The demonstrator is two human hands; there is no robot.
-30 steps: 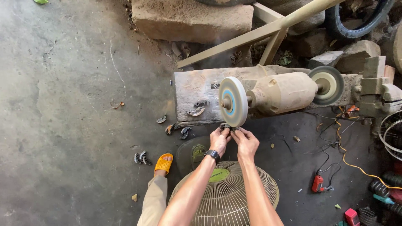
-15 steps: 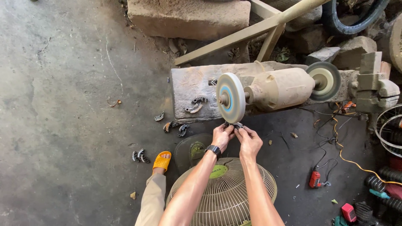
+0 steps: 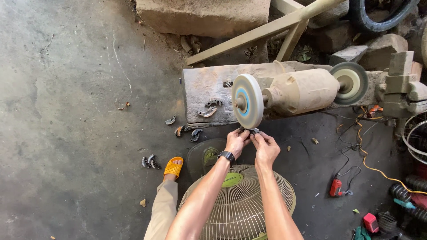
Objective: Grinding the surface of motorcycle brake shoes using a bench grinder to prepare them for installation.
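Below, wide bare concrete floor (image 3: 66, 133) left of the bench grinder (image 3: 298, 91). Just under the grinder's wheel (image 3: 247, 101) rim: left hand (image 3: 237, 141) and right hand (image 3: 265, 149), fingers pinched shut together on a small dark metal piece (image 3: 252, 131).

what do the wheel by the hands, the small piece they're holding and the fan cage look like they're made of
Wheel: probably cloth or felt, a matte pale disc with a blue ring and soft-looking edge. Small piece, held by the left hand and right hand: likely metal, dark grey, but too small to be sure. Fan cage: thin wire ribs, apparently painted or coated metal in a dull cream.
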